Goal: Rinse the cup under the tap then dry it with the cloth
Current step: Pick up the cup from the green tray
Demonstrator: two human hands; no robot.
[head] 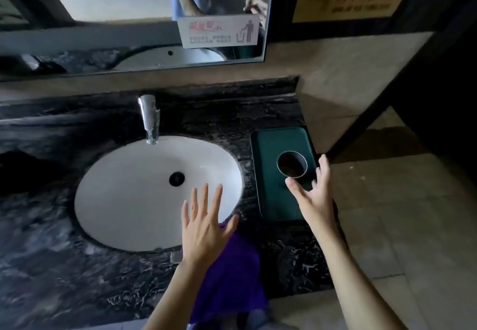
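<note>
- Presently, the cup stands upright on the green tray, right of the sink.
- Right hand: fingers spread, just beside the cup, gripping nothing.
- Left hand: fingers splayed, over the sink's near rim, above the purple cloth.

1 cup, 1 cloth – 1 tray, 1 tap.

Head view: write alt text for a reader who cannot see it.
A person's right hand reaches, fingers spread, toward an upright metal cup on a green tray beside a white sink. The left hand hovers open over a purple cloth on the dark marble counter; no water shows at the tap.
</note>
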